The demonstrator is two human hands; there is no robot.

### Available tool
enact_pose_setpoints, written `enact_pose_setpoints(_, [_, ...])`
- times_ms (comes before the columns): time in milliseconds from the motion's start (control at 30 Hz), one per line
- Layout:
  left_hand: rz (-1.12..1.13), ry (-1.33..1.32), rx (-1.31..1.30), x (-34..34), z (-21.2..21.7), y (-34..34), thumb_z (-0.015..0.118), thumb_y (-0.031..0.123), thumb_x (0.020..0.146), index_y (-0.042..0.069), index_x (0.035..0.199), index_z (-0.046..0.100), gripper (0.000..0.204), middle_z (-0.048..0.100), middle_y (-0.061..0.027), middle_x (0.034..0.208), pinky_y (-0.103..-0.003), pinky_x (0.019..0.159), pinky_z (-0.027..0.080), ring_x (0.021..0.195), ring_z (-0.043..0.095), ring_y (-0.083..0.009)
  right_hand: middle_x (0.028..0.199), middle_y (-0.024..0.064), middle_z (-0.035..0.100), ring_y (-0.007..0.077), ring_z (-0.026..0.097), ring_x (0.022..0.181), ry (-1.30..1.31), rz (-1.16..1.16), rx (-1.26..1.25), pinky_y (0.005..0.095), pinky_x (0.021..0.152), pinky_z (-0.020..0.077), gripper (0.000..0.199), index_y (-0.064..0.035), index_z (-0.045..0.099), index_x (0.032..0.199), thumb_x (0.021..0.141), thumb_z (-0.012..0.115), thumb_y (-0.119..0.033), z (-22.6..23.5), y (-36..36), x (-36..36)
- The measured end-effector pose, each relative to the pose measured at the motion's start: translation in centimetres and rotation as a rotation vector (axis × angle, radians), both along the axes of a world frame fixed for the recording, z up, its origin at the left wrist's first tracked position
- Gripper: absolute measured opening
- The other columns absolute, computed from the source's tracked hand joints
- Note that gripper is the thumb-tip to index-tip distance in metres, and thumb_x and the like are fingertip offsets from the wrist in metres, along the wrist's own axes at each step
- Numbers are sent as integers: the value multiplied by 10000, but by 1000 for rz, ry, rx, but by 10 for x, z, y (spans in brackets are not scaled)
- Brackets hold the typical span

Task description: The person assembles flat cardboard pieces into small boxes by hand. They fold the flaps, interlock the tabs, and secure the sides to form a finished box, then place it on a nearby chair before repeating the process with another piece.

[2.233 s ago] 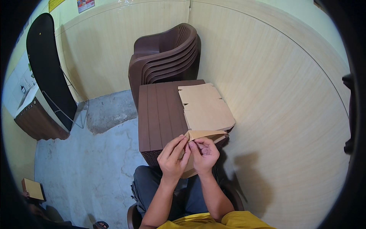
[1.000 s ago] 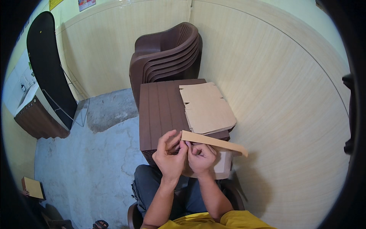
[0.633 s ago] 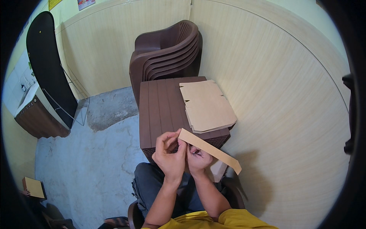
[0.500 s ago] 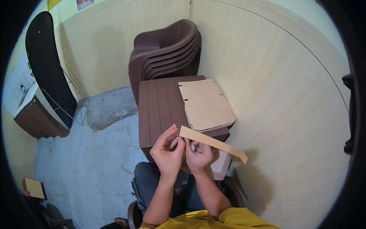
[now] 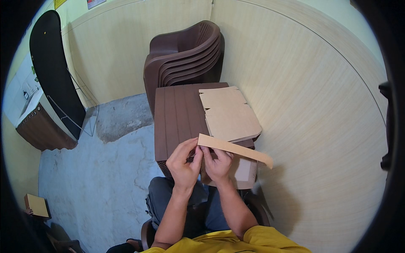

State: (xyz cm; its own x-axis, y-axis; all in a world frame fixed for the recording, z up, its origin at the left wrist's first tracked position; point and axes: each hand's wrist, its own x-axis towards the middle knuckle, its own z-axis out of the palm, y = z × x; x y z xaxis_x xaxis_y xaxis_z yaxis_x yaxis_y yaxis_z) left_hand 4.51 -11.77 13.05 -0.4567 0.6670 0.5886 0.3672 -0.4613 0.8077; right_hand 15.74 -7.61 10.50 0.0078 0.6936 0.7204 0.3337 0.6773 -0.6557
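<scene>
At the bottom centre of the frame a yellow shirt (image 5: 236, 244) shows, and two bare forearms rise from it over dark trousers (image 5: 168, 202). The left hand (image 5: 183, 162) and the right hand (image 5: 217, 162) meet just below the middle of the picture, knuckles nearly touching. Both sets of fingers are curled and pressed together, pinching the near left end of a folded cardboard piece (image 5: 234, 148). Its top edge is a long, narrow strip whose long axis runs from the hands at centre down and to the right, ending in a free tip at centre right, well clear of either hand. Below the strip a wider part of the same cardboard hangs beside the right hand, in front of the table edge.

Just beyond the hands stands a brown slatted table (image 5: 177, 118), in the middle of the frame. On its right half lies a stack of flat cardboard blanks (image 5: 230, 116), their notched edge toward the top.

Behind the table, at upper centre, is a stack of brown plastic chairs (image 5: 185, 55) against the pale panelled wall (image 5: 320, 105). A dark board (image 5: 55, 76) leans at upper left, and a small cardboard box (image 5: 37, 205) sits at lower left on the grey floor (image 5: 93, 177).
</scene>
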Motion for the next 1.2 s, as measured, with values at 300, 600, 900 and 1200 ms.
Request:
enact_pose_setpoints(300, [-154,131,123,-7,5,3,798,-41,955,-52,1253,803,298,821,-207,1233,-361,951,638,1107,817,-293,964,103,802,223,771,796,239,136,-141,350,730,591,201,-7,762,1206,1116,731,-184,-17,5,0])
enact_pose_setpoints(600, [-548,-195,-12,-29,-2,26,834,17,987,-12,1319,808,334,798,-134,1241,-312,906,590,1040,732,-176,1066,64,776,116,724,838,531,458,-512,266,691,588,233,24,719,1286,1138,701,-155,8,-2,17])
enact_pose_setpoints(900, [-350,-9,-46,-14,-1,9,803,-35,964,20,1358,808,397,791,-153,1262,-341,969,593,1120,744,-220,1129,64,765,118,703,944,707,569,-589,278,796,581,174,40,764,1218,1057,761,-26,8,-14,17])
enact_pose_setpoints(1200, [-454,-30,-37,-15,0,2,790,-76,911,5,1472,724,570,722,-210,1488,-400,1149,553,1350,720,-310,1070,35,723,89,662,958,663,473,-466,253,843,535,107,40,779,1136,1056,775,-31,23,-15,11])
